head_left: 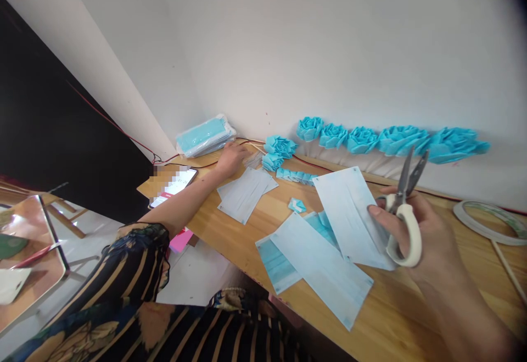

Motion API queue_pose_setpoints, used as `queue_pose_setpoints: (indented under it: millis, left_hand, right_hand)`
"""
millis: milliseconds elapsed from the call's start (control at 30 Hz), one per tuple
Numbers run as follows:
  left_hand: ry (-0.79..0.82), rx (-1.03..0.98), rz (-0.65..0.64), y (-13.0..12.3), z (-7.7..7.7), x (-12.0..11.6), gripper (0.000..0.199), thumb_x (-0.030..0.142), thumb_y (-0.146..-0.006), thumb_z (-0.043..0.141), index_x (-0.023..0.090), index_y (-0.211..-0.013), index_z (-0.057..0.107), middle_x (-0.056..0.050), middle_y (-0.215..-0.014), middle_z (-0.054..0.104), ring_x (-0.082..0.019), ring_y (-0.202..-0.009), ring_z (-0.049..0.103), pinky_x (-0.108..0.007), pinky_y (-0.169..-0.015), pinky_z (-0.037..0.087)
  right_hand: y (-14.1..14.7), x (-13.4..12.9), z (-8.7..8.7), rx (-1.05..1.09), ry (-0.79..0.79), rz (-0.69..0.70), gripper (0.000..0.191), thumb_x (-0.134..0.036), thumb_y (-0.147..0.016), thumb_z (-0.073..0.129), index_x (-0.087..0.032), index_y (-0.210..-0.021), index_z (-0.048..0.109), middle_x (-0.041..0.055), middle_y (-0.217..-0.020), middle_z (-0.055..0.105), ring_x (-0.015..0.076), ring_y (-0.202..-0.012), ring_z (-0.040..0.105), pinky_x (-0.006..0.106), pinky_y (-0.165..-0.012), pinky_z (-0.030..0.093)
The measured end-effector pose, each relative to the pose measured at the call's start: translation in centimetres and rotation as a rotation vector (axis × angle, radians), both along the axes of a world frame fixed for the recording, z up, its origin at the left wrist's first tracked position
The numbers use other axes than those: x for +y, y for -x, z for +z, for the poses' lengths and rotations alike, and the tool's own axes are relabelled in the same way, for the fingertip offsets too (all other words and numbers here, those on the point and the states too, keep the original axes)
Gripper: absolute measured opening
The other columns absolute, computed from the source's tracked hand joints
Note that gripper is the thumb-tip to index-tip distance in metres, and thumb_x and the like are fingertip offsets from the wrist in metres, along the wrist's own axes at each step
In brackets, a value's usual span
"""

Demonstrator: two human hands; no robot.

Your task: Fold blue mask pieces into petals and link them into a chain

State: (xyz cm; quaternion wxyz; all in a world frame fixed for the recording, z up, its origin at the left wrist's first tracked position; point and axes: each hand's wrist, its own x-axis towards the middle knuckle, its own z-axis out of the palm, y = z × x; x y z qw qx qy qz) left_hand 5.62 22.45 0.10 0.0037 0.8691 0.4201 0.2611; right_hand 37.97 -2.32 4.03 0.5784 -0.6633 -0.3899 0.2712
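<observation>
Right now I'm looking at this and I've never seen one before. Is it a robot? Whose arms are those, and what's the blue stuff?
There's no robot, just a person's two bare hands. The one picture comes from a camera on that person's head, looking forward and down, so you see roughly what they see. The right hand holds scissors with their blades apart. The left hand is beside a clear packet with blue sheets inside; I can't tell if it's holding anything. On the wooden table lie flat pale-blue sheets, and blue flowers stand in a row along the wall.
</observation>
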Motion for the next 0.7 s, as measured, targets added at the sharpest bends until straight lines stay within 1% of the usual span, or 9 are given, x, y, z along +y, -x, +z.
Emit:
queue_pose_setpoints:
  millis: [133,167,200,300,400,467,567,633,700]
  left_hand:
    - [-0.041,-0.258,0.028,-1.9,1.9,-3.1,0.037,0.021,-0.094,0.039,0.015,-0.112,0.072,-0.014,-0.116,0.068,-0.025,-0.108,0.056,-0.040,-0.096,0.039]
    - [-0.032,-0.304,0.005,-2.8,2.5,-4.6,0.036,0.025,-0.095,0.041,0.016,-0.114,0.071,-0.013,-0.117,0.068,-0.023,-0.109,0.056,-0.038,-0.097,0.040]
    - [0.062,-0.445,-0.081,-3.8,3.1,-6.3,0.033,0.029,-0.093,0.049,0.015,-0.114,0.071,-0.013,-0.117,0.068,-0.023,-0.110,0.057,-0.037,-0.099,0.040]
    - [0.618,-0.738,-0.315,-7.5,4.7,-12.2,0.046,0.038,-0.086,0.063,0.017,-0.127,0.063,-0.013,-0.120,0.067,-0.024,-0.107,0.061,-0.037,-0.093,0.046]
    - [1.266,-0.849,-0.621,-10.9,5.0,-16.7,0.069,0.038,-0.081,0.073,0.024,-0.143,0.047,-0.014,-0.134,0.061,-0.025,-0.121,0.058,-0.040,-0.102,0.042]
    - [1.466,-0.959,-0.658,-12.3,4.7,-18.1,0.070,0.038,-0.070,0.082,0.019,-0.132,0.056,-0.016,-0.128,0.065,-0.026,-0.117,0.060,-0.039,-0.102,0.043]
    - [1.462,-1.059,-0.508,-12.4,4.6,-17.6,0.054,0.036,-0.066,0.082,0.014,-0.113,0.065,-0.014,-0.113,0.069,-0.023,-0.098,0.065,-0.034,-0.088,0.049]
    - [1.287,-1.063,-0.366,-11.0,5.1,-16.2,0.049,0.033,-0.070,0.076,0.016,-0.114,0.063,-0.009,-0.106,0.070,-0.019,-0.084,0.065,-0.030,-0.077,0.049]
    - [1.051,-1.084,-0.258,-8.8,5.8,-14.5,0.049,0.029,-0.075,0.070,0.018,-0.121,0.058,-0.006,-0.106,0.069,-0.017,-0.083,0.063,-0.028,-0.075,0.048]
  right_hand:
    - [0.3,-0.3,0.6,0.074,-0.036,0.040,0.042,-0.035,-0.059,0.084,-0.026,-0.095,0.064,-0.0009,-0.080,0.061,0.0134,-0.065,0.052,0.024,-0.054,0.040]
    - [0.3,-0.3,0.8,0.093,-0.052,0.049,0.041,-0.034,-0.060,0.083,-0.026,-0.095,0.064,-0.0010,-0.079,0.061,0.0137,-0.066,0.053,0.025,-0.055,0.041]
    - [0.4,-0.4,0.9,0.103,-0.070,0.057,0.039,-0.034,-0.061,0.083,-0.026,-0.094,0.064,-0.0009,-0.079,0.061,0.0143,-0.067,0.053,0.025,-0.057,0.041]
    - [0.4,-0.5,1.2,0.094,-0.102,0.064,0.034,-0.036,-0.062,0.080,-0.024,-0.089,0.064,-0.0005,-0.075,0.060,0.0161,-0.069,0.054,0.027,-0.058,0.041]
    - [0.5,-0.5,0.9,0.164,-0.134,0.091,0.040,-0.040,-0.060,0.081,-0.024,-0.092,0.064,-0.0023,-0.071,0.058,0.0156,-0.066,0.054,0.026,-0.055,0.040]
    - [0.5,-0.4,0.4,0.231,-0.138,0.126,0.045,-0.041,-0.059,0.083,-0.024,-0.097,0.064,-0.0033,-0.071,0.058,0.0145,-0.065,0.054,0.024,-0.054,0.040]
    - [0.7,-0.4,0.2,0.257,-0.111,0.176,0.049,-0.040,-0.058,0.085,-0.025,-0.099,0.062,-0.0035,-0.072,0.060,0.0135,-0.063,0.054,0.024,-0.052,0.041]
    - [0.8,-0.4,0.3,0.267,-0.104,0.213,0.049,-0.039,-0.059,0.085,-0.025,-0.098,0.060,-0.0036,-0.072,0.061,0.0133,-0.061,0.053,0.024,-0.050,0.041]
    - [0.7,-0.3,0.3,0.248,-0.076,0.237,0.049,-0.039,-0.059,0.085,-0.025,-0.098,0.060,-0.0028,-0.073,0.062,0.0137,-0.061,0.055,0.024,-0.049,0.041]
